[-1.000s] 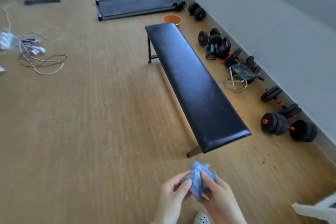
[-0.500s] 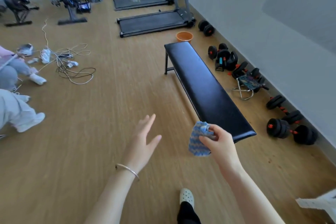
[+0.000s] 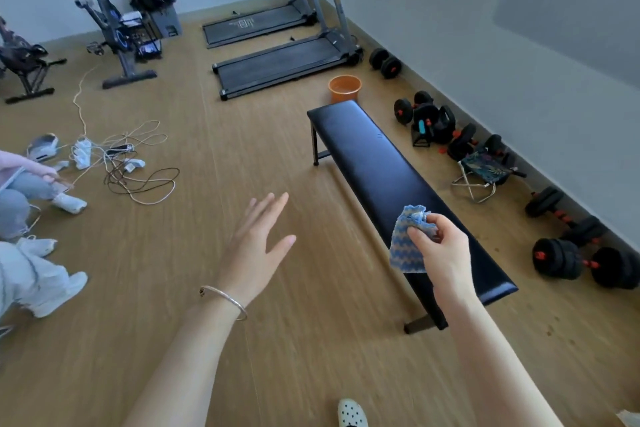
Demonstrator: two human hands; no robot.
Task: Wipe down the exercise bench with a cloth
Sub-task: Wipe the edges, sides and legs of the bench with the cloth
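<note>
Fingers (image 3: pixel 420 236) of right hand (image 3: pixel 446 253) pinch the bunched blue cloth (image 3: pixel 405 250), held above the black bench (image 3: pixel 381 163) near end, not touching. Left hand (image 3: pixel 256 250) spread, holding nothing. Approach step; next, lower cloth flat onto padding and stroke lengthwise.

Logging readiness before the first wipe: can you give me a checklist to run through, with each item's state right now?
1. Grip on the blue cloth: ok, the right hand pinches it.
2. Is the left hand free: ok, open, holds nothing.
3. Top of the bench bare: ok, nothing lies on it.
4. Blue cloth on the bench: not ok, it is held in the air, bunched.
5. Blue cloth damp: cannot tell.
</note>
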